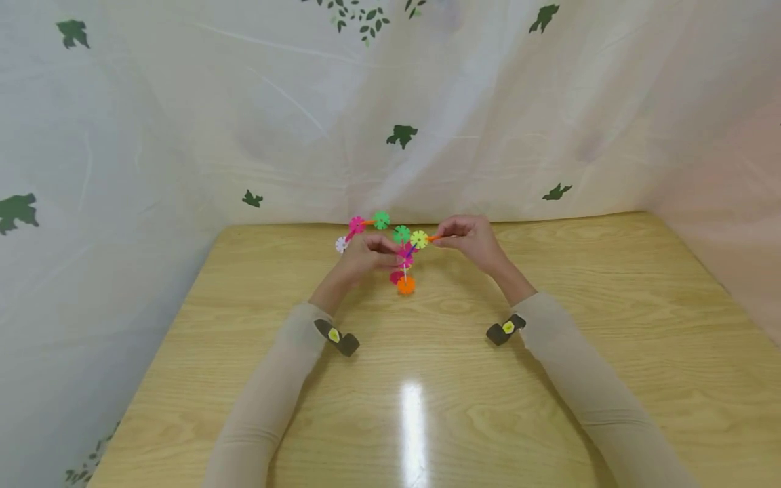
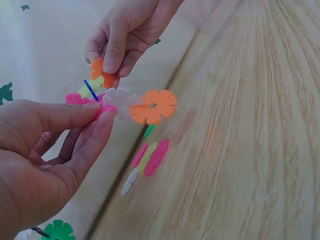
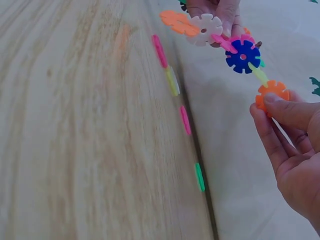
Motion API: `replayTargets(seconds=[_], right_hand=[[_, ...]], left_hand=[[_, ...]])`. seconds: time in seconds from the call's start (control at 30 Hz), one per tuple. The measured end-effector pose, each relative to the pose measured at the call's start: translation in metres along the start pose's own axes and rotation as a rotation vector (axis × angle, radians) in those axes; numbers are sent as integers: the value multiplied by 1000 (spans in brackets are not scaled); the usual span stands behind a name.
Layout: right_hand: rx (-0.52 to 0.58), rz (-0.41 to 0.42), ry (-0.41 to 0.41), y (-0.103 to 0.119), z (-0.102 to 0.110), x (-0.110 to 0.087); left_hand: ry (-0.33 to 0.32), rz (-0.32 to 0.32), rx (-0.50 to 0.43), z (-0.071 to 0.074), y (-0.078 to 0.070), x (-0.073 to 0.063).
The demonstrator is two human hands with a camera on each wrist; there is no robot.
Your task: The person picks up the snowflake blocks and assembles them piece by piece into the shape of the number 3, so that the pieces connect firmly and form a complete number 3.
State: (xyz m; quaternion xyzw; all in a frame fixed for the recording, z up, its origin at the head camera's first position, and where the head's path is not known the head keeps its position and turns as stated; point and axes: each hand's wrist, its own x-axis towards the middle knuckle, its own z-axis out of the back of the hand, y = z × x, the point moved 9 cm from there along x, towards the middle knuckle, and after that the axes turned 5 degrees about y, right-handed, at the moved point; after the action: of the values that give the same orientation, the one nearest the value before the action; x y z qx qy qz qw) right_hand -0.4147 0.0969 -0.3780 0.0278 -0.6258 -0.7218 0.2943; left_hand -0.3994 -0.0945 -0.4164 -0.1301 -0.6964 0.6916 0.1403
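Note:
My left hand [image 1: 372, 254] pinches a pink snowflake disc [image 2: 107, 107] in a chain of notched plastic building discs. On the chain, a white disc [image 2: 120, 100] joins an orange disc [image 2: 154, 106] that sticks out over the table side. A dark blue disc [image 3: 243, 56] and a yellow-green disc [image 1: 419, 239] lead across to the right. Between thumb and fingers, my right hand [image 1: 472, 240] pinches another orange disc [image 3: 272, 95], which meets the yellow-green one. Behind the left hand show more discs: white [image 1: 342, 245], pink [image 1: 356, 224] and green [image 1: 381, 220].
Several discs lie near the table's far edge, among them a pink one [image 3: 159, 51], a yellow one [image 3: 172, 81] and a green one [image 3: 200, 177]. The wooden table [image 1: 415, 352] ends at a pale curtain [image 1: 305, 135] with dark green leaf prints.

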Motion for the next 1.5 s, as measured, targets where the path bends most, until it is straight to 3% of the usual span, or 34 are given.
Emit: replayTargets(seconds=[0.2,0.4,0.7,0.97,1.13,1.33,1.5], right_hand=[[-12,-4,11,0,-1,-1],[-39,-61,17,-3,-1,-2],[-52,-56,25,-2,-2,1],[-10,-22,-20,-3,-2,1],[-9,-24,-64,-7,1,1],[-42,-58,-67,-6,1,2],[-41,-77,-19,-4,-1,1]], left_hand=[[25,15,39,-2,2,-1],[35,20,57,-4,2,-2],[-20,-18,24,0,-1,-3],[-52,-31,11,1,-2,-1],[-46,17,24,-4,2,0],[-39,99,138,-8,7,-1],[89,194,359,-4,-3,-11]])
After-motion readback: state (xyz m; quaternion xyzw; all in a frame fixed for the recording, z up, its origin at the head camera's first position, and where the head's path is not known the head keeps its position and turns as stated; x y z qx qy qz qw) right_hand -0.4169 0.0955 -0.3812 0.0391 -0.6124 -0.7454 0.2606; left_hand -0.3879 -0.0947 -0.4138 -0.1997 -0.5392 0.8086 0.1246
